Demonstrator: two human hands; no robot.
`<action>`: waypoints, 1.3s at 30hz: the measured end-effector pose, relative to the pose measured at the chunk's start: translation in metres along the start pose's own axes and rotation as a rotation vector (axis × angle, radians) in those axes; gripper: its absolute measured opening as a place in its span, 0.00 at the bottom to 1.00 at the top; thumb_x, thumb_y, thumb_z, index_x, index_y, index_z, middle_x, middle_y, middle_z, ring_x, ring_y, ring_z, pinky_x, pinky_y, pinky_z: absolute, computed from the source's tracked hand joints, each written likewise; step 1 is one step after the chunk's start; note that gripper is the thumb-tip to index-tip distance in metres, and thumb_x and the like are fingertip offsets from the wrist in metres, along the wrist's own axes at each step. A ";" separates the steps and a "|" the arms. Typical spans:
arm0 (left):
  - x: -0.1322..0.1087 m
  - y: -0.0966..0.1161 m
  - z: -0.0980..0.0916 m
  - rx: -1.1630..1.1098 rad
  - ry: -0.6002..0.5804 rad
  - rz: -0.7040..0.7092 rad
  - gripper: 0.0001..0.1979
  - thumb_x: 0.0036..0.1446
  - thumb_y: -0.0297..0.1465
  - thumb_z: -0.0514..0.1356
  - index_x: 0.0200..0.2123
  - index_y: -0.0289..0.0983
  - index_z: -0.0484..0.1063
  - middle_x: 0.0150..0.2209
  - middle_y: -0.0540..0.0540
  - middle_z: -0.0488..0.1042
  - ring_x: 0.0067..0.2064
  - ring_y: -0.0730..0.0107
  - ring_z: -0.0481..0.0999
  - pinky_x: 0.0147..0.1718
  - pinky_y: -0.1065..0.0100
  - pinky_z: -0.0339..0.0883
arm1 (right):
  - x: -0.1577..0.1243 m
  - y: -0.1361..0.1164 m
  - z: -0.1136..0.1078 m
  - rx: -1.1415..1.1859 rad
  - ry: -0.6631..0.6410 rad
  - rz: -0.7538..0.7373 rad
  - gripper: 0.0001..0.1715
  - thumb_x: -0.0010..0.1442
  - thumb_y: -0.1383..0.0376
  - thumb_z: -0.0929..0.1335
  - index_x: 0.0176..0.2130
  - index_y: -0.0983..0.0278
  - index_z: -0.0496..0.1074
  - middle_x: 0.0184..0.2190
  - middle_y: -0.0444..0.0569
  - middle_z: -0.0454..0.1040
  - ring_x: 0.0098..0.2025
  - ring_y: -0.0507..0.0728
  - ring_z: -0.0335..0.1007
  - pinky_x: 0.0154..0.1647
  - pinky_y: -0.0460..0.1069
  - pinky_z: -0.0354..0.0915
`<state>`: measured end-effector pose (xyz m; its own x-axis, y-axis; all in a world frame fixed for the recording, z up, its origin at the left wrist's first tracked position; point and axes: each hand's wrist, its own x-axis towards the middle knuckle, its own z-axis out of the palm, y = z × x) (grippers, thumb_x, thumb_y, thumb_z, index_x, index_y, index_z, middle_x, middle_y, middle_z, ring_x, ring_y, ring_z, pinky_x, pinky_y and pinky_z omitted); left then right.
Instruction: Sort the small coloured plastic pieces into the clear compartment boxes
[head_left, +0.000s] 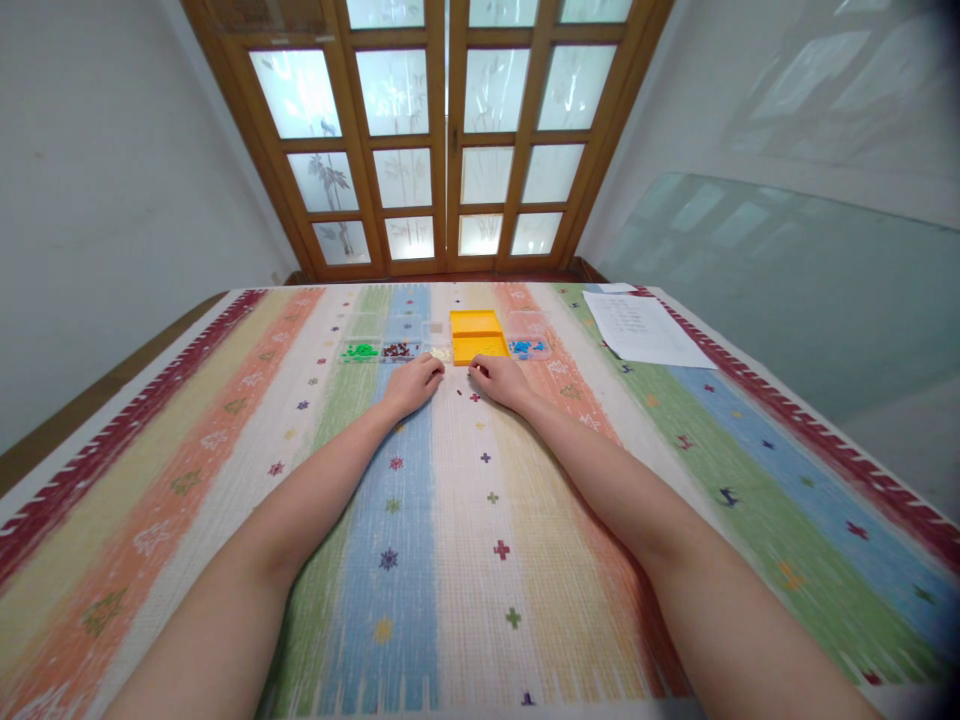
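Note:
Both my arms stretch far forward over a striped, many-coloured tablecloth (465, 520). My left hand (411, 383) rests on the cloth with its fingers curled under, just in front of a small pile of pale beads (441, 353). My right hand (501, 379) lies beside it, fingers also curled, close to the front edge of a yellow tray (478, 335). Whether either hand holds anything is hidden. A clear compartment box holds green pieces (361, 351), dark red pieces (397, 350) and blue pieces (527, 347).
A white printed sheet of paper (643, 328) lies at the far right of the table. Behind the table stand wooden doors with frosted glass panes (442, 130). A glass pane (787, 290) leans along the right wall.

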<state>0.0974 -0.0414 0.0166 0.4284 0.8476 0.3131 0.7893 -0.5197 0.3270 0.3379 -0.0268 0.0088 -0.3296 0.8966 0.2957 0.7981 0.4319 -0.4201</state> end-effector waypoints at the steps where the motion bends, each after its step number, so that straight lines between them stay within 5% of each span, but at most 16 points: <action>1: 0.001 -0.002 0.000 -0.011 0.023 -0.020 0.10 0.68 0.32 0.56 0.46 0.41 0.77 0.47 0.42 0.77 0.48 0.58 0.77 0.47 0.61 0.68 | 0.000 -0.001 0.000 -0.001 -0.023 -0.018 0.12 0.69 0.61 0.66 0.41 0.61 0.80 0.35 0.49 0.81 0.36 0.57 0.73 0.35 0.48 0.56; 15: -0.001 -0.091 -0.040 -0.016 0.444 -0.592 0.12 0.65 0.34 0.56 0.46 0.40 0.78 0.48 0.43 0.82 0.49 0.59 0.79 0.52 0.62 0.68 | -0.001 0.003 0.001 0.019 -0.046 -0.086 0.13 0.69 0.61 0.65 0.42 0.60 0.79 0.35 0.48 0.82 0.37 0.56 0.73 0.37 0.47 0.56; 23: -0.002 -0.099 -0.038 0.007 0.492 -0.657 0.13 0.66 0.36 0.56 0.48 0.41 0.78 0.49 0.43 0.82 0.49 0.57 0.79 0.51 0.61 0.68 | -0.001 0.003 0.002 0.017 -0.057 -0.082 0.13 0.69 0.61 0.65 0.42 0.61 0.79 0.37 0.48 0.82 0.37 0.56 0.74 0.37 0.48 0.57; 28: 0.005 -0.078 -0.032 0.019 0.455 -0.491 0.14 0.68 0.33 0.54 0.46 0.39 0.79 0.48 0.42 0.81 0.51 0.56 0.78 0.52 0.60 0.67 | 0.000 0.004 0.003 -0.005 -0.006 -0.054 0.13 0.69 0.61 0.65 0.41 0.61 0.79 0.37 0.49 0.82 0.38 0.57 0.73 0.36 0.48 0.56; 35: 0.008 -0.009 -0.012 -0.090 -0.132 0.083 0.11 0.65 0.35 0.59 0.44 0.41 0.81 0.45 0.45 0.81 0.47 0.60 0.79 0.49 0.62 0.70 | 0.001 0.004 0.001 -0.037 0.119 0.049 0.13 0.70 0.61 0.64 0.40 0.61 0.78 0.33 0.48 0.80 0.34 0.57 0.71 0.34 0.49 0.53; 39: 0.002 0.020 -0.001 -0.034 -0.183 0.207 0.12 0.66 0.33 0.57 0.46 0.41 0.80 0.48 0.44 0.78 0.48 0.61 0.78 0.48 0.63 0.70 | 0.000 0.003 0.001 -0.028 0.120 0.049 0.13 0.70 0.61 0.64 0.41 0.61 0.78 0.33 0.48 0.80 0.34 0.57 0.71 0.34 0.49 0.53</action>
<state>0.1133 -0.0502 0.0245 0.6543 0.7263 0.2108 0.6624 -0.6849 0.3036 0.3400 -0.0252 0.0066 -0.2288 0.8978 0.3764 0.8262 0.3836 -0.4126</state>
